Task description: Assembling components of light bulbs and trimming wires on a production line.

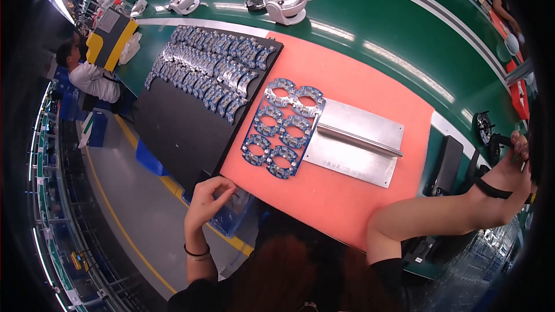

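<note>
My left hand (209,199) hovers at the front edge of the work surface, near the corner of the black board. Its thumb and forefinger are pinched together, with a tiny dark bit at the tips that I cannot make out. Far to the right, my right hand (518,149) has curled fingers beside dark cable-like items; what it grips is unclear. Between them, a blue circuit board panel (284,133) with several ring-shaped sections lies on the orange mat (335,208). Its right edge meets a silver metal plate (358,162) with a raised bar.
Rows of curved blue circuit boards (202,60) cover the far part of the black board (179,133). White rounded devices (286,6) stand on the green conveyor (370,17) behind. A black case (448,164) lies right of the mat. Another person (92,78) sits at far left.
</note>
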### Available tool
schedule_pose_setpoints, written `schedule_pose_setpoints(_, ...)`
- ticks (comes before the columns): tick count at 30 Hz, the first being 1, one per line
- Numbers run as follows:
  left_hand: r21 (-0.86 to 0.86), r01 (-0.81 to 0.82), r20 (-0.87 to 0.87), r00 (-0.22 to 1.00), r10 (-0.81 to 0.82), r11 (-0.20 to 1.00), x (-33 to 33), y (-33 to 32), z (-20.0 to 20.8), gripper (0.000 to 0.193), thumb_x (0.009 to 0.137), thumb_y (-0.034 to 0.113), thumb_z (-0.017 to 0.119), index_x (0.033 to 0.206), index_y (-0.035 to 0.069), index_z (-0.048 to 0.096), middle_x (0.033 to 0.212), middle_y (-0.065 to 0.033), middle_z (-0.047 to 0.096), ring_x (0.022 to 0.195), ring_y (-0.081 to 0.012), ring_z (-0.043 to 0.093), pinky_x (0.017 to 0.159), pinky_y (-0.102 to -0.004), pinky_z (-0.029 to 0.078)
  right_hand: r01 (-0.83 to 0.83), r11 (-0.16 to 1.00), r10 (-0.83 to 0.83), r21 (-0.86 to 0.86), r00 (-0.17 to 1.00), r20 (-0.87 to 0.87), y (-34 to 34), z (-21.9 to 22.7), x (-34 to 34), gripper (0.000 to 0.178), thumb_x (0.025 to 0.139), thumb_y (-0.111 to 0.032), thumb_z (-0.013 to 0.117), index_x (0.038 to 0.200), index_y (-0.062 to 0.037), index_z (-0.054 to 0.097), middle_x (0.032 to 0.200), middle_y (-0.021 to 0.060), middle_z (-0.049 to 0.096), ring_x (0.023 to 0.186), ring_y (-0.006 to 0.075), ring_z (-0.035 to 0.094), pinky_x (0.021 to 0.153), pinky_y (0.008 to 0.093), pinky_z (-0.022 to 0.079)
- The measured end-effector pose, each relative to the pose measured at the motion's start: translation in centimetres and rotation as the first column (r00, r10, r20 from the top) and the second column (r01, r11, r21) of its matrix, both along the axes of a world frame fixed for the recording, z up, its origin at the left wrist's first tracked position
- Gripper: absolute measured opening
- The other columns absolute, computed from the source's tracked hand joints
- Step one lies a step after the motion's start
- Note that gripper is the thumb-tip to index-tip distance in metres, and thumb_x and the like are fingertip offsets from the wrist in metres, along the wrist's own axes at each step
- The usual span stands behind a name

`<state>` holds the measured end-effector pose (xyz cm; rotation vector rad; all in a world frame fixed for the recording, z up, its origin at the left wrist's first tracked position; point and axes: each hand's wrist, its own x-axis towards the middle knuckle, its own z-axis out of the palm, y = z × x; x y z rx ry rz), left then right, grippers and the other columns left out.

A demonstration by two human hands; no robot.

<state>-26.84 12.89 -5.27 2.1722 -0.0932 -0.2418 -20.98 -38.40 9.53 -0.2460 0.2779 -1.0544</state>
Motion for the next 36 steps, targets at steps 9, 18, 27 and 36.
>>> schedule_pose_setpoints(9, 0.312, -0.143, 0.120, 0.987, 0.110, 0.939, -2.5, -6.3, 1.0, 0.018, 0.087, 0.005, 0.067, 0.105, 0.001, 0.067, 0.102, -0.0159, 0.069, 0.085, -0.0321, 0.069, 0.073, -0.0376, 0.055, 0.013, 0.411, -0.114, -0.912, 0.993, -0.037, -2.2, -4.7, 0.0, 0.045, 0.094, -0.019, 0.037, 0.117, 0.0133, 0.059, 0.115, 0.0256, 0.060, 0.111, 0.0366, 0.056, 0.109, 0.0499, 0.037)
schedule_pose_setpoints(18, 0.295, 0.072, 0.513, 0.829, -0.222, 0.953, 5.7, -11.6, -3.2, 0.015, 0.077, 0.002, 0.074, 0.090, 0.005, 0.069, 0.098, -0.0069, 0.065, 0.080, -0.0259, 0.062, 0.074, -0.0357, 0.049, 0.034, 0.415, -0.113, -0.909, 0.993, -0.015, -3.1, -4.8, -1.5, 0.052, 0.093, -0.027, 0.036, 0.119, 0.0115, 0.059, 0.116, 0.0261, 0.061, 0.113, 0.0378, 0.056, 0.111, 0.0528, 0.035)
schedule_pose_setpoints(27, 0.313, 0.168, 0.466, 0.830, -0.305, 0.935, 6.8, -11.0, -3.5, 0.016, 0.075, 0.008, 0.077, 0.087, 0.006, 0.067, 0.097, -0.0043, 0.064, 0.086, -0.0252, 0.061, 0.075, -0.0378, 0.048, 0.042, 0.445, -0.105, -0.895, 0.994, -0.006, -4.6, -5.0, -1.8, 0.050, 0.094, -0.028, 0.038, 0.118, 0.0095, 0.062, 0.116, 0.0255, 0.064, 0.113, 0.0377, 0.059, 0.109, 0.0556, 0.036)
schedule_pose_setpoints(36, 0.428, 0.288, 0.530, 0.688, -0.496, 0.857, 8.6, -10.7, -3.5, 0.019, 0.077, 0.009, 0.074, 0.092, 0.004, 0.064, 0.099, -0.0063, 0.064, 0.092, -0.0256, 0.061, 0.081, -0.0365, 0.050, 0.027, 0.408, -0.147, -0.912, 0.988, -0.037, -3.9, -4.7, -2.1, 0.049, 0.095, -0.025, 0.038, 0.117, 0.0099, 0.064, 0.115, 0.0260, 0.065, 0.114, 0.0380, 0.060, 0.109, 0.0542, 0.036)
